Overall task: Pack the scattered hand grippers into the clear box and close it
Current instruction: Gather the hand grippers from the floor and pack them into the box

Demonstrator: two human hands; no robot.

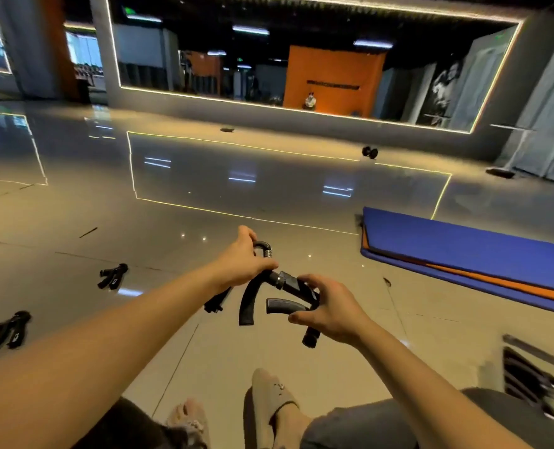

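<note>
Both my hands are raised in front of me over the glossy floor, each around a black hand gripper. My left hand [241, 259] grips one hand gripper [248, 301] near its metal spring, its curved handles hanging down. My right hand [329, 307] holds a second hand gripper [288, 285] by its handles. The two grippers touch or overlap between my hands. Two more hand grippers lie on the floor at the left, one [113, 275] farther away and one [8, 330] nearer. The clear box at the lower right [528, 374] is blurred, with dark items inside.
A blue and orange mat [470, 254] lies on the floor to the right. A dumbbell [369, 152] and small dark objects sit near the mirrored wall. My legs and slippered feet [269, 403] are at the bottom.
</note>
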